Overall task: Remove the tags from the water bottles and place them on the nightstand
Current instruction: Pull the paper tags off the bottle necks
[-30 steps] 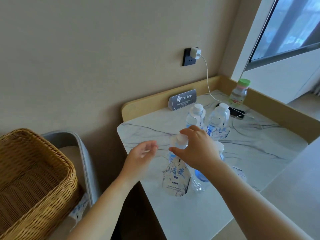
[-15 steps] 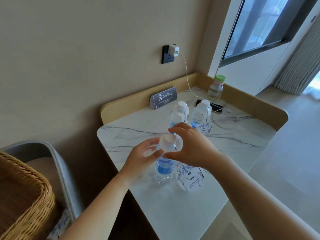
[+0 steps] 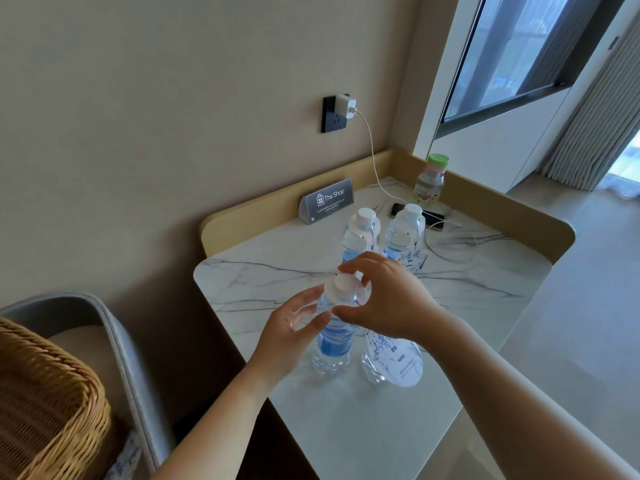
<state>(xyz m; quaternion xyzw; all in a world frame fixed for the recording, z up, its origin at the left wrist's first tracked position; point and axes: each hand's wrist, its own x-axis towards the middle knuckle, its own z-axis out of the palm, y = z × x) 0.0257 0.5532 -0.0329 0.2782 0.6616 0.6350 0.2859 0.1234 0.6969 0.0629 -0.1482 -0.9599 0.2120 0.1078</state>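
Your left hand (image 3: 294, 327) grips the near bottle (image 3: 334, 344) below its cap; your right hand (image 3: 391, 299) pinches the tag (image 3: 362, 294) ringing that cap.

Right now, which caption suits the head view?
Left hand steadies a water bottle while right hand grips its neck tag on the nightstand.

Hotel guest room. A marble-topped nightstand (image 3: 485, 299) with a raised wooden rim carries, just beyond the fingers (image 3: 363, 261), tagged water bottles (image 3: 360, 237) and, farther back, a printed "The Shop" card (image 3: 327, 200). Up and to the right of them are a dark-framed window (image 3: 512, 53) and a pleated curtain (image 3: 588, 126).
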